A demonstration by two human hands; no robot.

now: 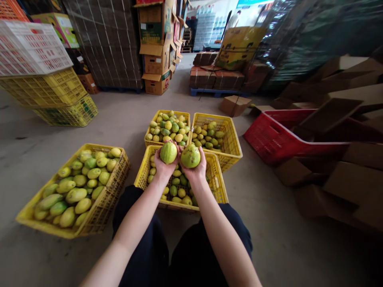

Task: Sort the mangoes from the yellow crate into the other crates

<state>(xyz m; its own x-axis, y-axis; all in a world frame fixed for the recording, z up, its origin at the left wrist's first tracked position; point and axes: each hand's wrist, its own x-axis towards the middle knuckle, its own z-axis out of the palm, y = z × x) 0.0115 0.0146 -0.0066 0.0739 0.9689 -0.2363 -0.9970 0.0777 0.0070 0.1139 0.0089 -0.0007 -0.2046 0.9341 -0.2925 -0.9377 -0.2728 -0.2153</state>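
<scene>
My left hand (164, 169) holds a green-yellow papaya (168, 153) with faint lengthwise ridges, cupped from below and behind. Beside it, my right hand (196, 170) is curled around another papaya (190, 156), rounder, with brown blemishes on its skin. Both are held up close together over a yellow crate (223, 190) between my knees. Several green and yellow papayas (181, 193) lie inside that crate, partly hidden by my forearms. Two more yellow crates stand just behind it: the left one (145, 137) is heaped with papayas, the right one (235, 137) is partly filled.
To the left a yellow crate (101, 199) is piled with larger papayas. Stacked crates (66, 87) stand at the far left. A red crate (266, 137) and loose cardboard boxes (353, 179) crowd the right. Farther back are a loaded pallet (215, 79) and a person (234, 19).
</scene>
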